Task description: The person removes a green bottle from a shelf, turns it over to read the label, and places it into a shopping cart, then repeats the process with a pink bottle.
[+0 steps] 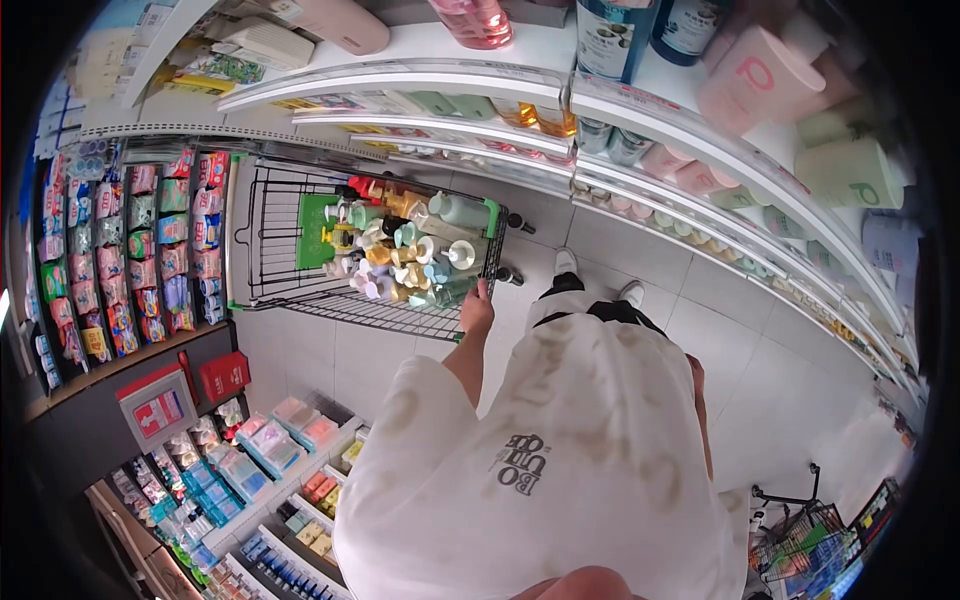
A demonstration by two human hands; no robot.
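Below a white shirt (560,450), the left hand (477,310) has its fingers curled over the rim of the cart (270,235), bottles (410,250) heaped just beyond the fingertips, while the right hand (696,372) looks half hidden, its fingers unreadable.

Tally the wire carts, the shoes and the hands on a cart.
Wire carts: 2, the loaded cart and the second cart
Shoes: 2, left shoe and right shoe
Hands on a cart: 1, the left hand
Total: 5
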